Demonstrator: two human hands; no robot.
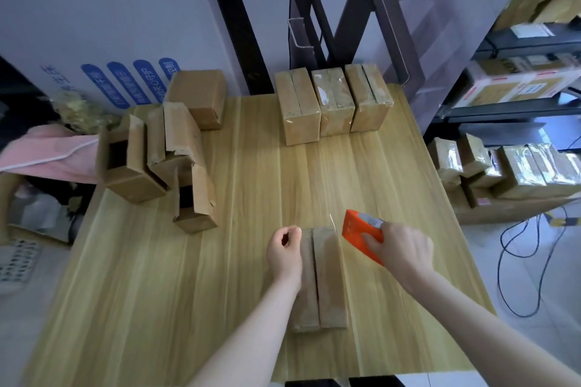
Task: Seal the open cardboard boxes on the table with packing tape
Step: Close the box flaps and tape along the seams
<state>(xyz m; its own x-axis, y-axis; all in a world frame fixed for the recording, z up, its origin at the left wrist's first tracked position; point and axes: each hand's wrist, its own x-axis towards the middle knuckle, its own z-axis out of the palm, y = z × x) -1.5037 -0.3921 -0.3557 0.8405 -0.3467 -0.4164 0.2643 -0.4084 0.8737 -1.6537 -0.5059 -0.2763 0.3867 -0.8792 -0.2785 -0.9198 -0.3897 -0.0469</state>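
Your left hand (284, 248) pinches tape on the near box (320, 280), your right hand (405, 250) grips the orange dispenser (361, 234); beyond it, three taped boxes (333, 100) wait, several open boxes (163, 160) remain.

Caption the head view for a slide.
Left hand steadies a closed cardboard box while right hand holds an orange tape dispenser beside it.

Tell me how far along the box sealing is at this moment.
Done: three taped boxes stand in a row at the table's far edge. In hand: the left hand steadies a closed box while the right hand holds the orange tape dispenser at its far end. Left: several open boxes at the left.
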